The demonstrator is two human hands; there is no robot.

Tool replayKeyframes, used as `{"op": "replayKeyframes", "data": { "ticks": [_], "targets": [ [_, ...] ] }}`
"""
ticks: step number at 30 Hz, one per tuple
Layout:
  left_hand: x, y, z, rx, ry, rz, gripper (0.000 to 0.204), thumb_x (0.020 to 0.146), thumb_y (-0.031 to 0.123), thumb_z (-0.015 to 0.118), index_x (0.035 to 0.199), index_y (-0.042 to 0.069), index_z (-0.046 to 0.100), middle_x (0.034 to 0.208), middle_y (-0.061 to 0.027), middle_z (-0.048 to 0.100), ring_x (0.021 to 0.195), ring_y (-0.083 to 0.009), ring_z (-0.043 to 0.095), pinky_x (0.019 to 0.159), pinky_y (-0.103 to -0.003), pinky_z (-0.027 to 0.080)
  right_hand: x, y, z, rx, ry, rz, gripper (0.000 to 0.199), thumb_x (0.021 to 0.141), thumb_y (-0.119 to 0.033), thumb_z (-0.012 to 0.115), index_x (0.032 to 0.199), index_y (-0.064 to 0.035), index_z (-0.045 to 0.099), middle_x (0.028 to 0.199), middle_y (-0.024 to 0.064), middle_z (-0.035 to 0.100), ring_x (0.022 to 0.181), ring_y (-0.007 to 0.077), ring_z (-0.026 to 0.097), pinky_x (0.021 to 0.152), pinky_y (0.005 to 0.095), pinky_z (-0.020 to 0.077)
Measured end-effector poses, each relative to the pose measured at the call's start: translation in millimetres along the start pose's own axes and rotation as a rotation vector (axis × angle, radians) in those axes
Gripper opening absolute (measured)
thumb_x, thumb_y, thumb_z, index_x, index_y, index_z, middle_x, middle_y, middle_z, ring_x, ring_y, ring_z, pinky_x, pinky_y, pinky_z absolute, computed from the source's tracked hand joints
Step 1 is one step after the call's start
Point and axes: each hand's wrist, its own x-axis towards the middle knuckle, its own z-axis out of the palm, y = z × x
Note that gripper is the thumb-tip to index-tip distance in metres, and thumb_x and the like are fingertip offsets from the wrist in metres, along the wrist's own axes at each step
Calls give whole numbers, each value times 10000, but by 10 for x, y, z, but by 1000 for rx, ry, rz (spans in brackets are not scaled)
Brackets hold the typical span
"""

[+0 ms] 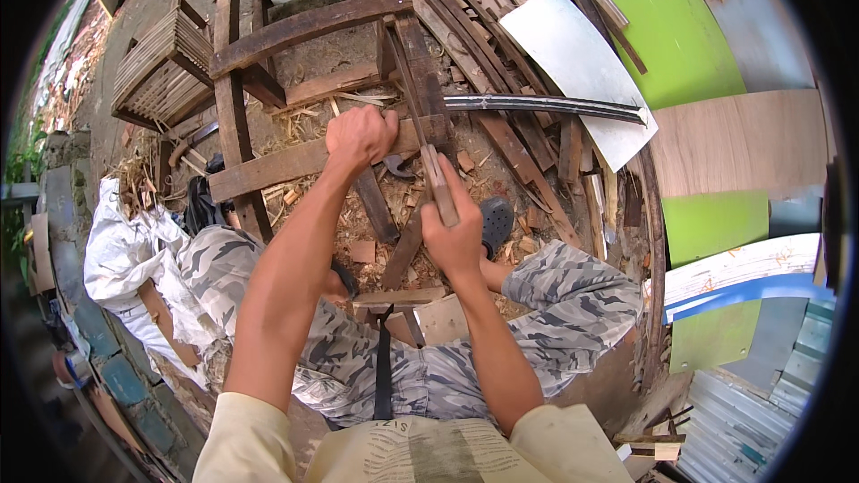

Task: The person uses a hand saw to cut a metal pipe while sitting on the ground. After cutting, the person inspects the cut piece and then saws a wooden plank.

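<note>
My left hand (361,136) is closed over a dark wooden crosspiece (277,166) that lies across a rough timber frame (234,116). In my right hand (453,234), just to its right, is the pale wooden handle of a handsaw (438,184). Its narrow blade points away from me, near the crosspiece's right end. Whether the teeth touch the wood I cannot tell. A second, slightly curved rail (309,33) spans the frame farther away. Below the crosspiece, a dark curved metal piece (399,166) lies among the shavings.
Stacked timber strips (483,31) fill the far right, with a white sheet (582,72) and a long dark metal strip (546,104) across them. A slatted wooden piece (165,63) stands left. Green panels (667,18) line the right. A white sack (134,250) lies by my left leg.
</note>
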Motion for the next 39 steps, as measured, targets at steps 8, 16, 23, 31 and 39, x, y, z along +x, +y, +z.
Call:
{"op": "replayKeyframes", "data": {
  "ticks": [8, 16, 23, 31, 39],
  "targets": [
    [-27, -57, 17, 26, -32, -52, 613, 971, 446, 430, 806, -60, 734, 857, -276, 725, 816, -409, 723, 782, -495, 566, -1639, -518, -703, -101, -47, 134, 650, 806, 25, 574, 1452, 56, 512, 1164, 247, 718, 773, 184, 728, 698, 279, 555],
    [-18, -20, -26, 5, -22, -68, 608, 981, 438, 424, 807, -51, 741, 890, -285, 726, 867, -417, 727, 801, -496, 565, -133, -317, -185, 102, -38, 259, 589, 850, 2, 543, 1439, 6, 551, 1057, 107, 694, 743, 108, 583, 697, 264, 499],
    [-56, -117, 4, -20, 22, -9, 644, 991, 462, 404, 844, -77, 723, 843, -315, 708, 806, -444, 717, 784, -523, 568, -428, -364, -384, 120, -70, 297, 643, 832, -38, 579, 1472, -6, 523, 1065, 151, 723, 812, 115, 636, 757, 285, 526],
    [-113, -126, -46, -37, -27, -52, 664, 1011, 465, 378, 843, -79, 721, 833, -317, 708, 784, -436, 722, 790, -517, 578, -472, -366, -378, 162, -83, 283, 648, 829, -14, 578, 1473, 9, 514, 1070, 157, 729, 798, 94, 618, 742, 273, 520],
    [-136, -113, -87, -37, -60, -103, 639, 1002, 464, 402, 855, -59, 738, 861, -297, 720, 831, -428, 727, 802, -495, 577, -542, -338, -320, 18, -111, 98, 644, 854, 21, 525, 1495, -37, 517, 848, 37, 628, 612, 72, 535, 569, 247, 470]
  ]
}}
